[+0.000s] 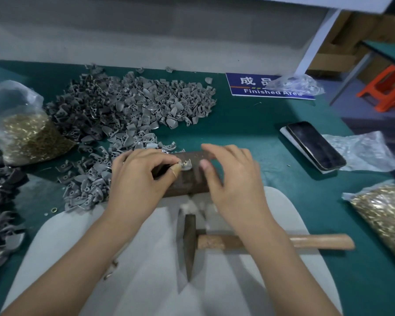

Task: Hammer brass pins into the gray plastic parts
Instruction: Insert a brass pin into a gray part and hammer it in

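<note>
My left hand pinches a gray plastic part with a brass pin in it, holding it on top of a dark metal block at the table's front edge. My right hand hovers just right of the part, fingers loosely spread and holding nothing. A hammer with a wooden handle lies on my lap below the right forearm. A large heap of gray plastic parts covers the green table behind and left of the block.
A clear bag of brass pins stands at the left, another bag of pins lies at the right edge. A phone lies right of the block. More dark gray parts pile at far left. A blue "Finished Area" sign lies at the back.
</note>
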The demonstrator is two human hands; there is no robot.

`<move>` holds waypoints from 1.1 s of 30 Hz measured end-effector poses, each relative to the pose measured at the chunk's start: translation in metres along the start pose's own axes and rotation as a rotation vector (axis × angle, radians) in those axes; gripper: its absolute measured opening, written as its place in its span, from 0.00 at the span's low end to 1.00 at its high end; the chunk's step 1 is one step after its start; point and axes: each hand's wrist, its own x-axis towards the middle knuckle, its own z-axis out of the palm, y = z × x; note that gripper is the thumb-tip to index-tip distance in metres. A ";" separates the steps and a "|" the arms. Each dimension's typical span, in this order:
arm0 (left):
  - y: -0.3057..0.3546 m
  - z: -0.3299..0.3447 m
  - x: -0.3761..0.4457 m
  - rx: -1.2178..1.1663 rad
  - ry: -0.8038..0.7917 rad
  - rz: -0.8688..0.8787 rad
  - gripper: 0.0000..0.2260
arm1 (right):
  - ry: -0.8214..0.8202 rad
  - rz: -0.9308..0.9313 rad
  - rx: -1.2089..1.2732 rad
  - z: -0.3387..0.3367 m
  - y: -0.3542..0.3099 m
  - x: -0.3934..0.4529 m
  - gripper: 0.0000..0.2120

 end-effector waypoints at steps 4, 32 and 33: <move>0.001 -0.001 -0.001 -0.014 -0.006 0.010 0.03 | -0.199 -0.054 0.023 -0.036 0.021 -0.046 0.15; -0.003 0.002 0.004 -0.112 -0.010 0.031 0.04 | 0.080 -0.099 -0.217 -0.036 0.010 0.004 0.12; -0.003 0.002 0.004 -0.119 -0.015 0.033 0.04 | 0.086 -0.095 -0.206 -0.036 0.011 0.002 0.13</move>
